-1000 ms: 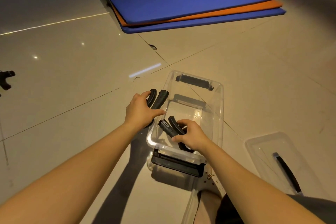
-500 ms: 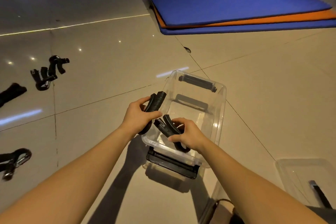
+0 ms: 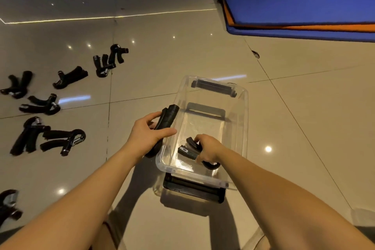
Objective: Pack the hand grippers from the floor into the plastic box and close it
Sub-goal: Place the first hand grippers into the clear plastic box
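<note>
The right hand [image 3: 207,148] has sunk lower into the box [image 3: 245,111] over the last second. Its fingers are curled round a first gripper [image 3: 187,151] that now sits low by the near wall, though I cannot tell whether it touches bottom. The left hand [image 3: 148,134] still grips a second gripper [image 3: 167,116] just outside the box's left rim. The view has swung left, showing loose grippers [image 3: 69,77] scattered on the floor [image 3: 304,128], well apart from the box. Packing looks barely begun: two are nearly in, many wait, and closing is far off.
</note>
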Tool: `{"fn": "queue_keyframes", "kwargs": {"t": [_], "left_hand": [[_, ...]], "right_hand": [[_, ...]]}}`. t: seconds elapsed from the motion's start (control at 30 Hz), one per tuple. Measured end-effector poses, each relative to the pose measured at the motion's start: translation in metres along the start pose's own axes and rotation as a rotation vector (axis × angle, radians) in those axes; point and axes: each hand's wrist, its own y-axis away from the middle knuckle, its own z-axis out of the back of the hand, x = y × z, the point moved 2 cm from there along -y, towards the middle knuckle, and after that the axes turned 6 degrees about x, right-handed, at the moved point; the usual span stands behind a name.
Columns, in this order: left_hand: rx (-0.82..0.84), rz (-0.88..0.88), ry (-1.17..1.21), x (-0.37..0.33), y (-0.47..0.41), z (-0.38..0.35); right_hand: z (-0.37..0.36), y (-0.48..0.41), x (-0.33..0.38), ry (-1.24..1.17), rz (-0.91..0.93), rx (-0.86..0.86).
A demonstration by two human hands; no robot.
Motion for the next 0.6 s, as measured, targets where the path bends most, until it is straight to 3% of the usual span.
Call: {"fn": "queue_keyframes", "kwargs": {"t": [0.37, 0.6], "left_hand": [[-0.014, -0.018, -0.006, 0.008, -0.002, 0.009], [-0.032, -0.067, -0.017, -0.003, -0.001, 0.005]], "right_hand": [[-0.028, -0.019, 0.011, 0.362, 0.096, 0.037], [-0.023, -0.017, 0.001, 0.380, 0.076, 0.007]]}}
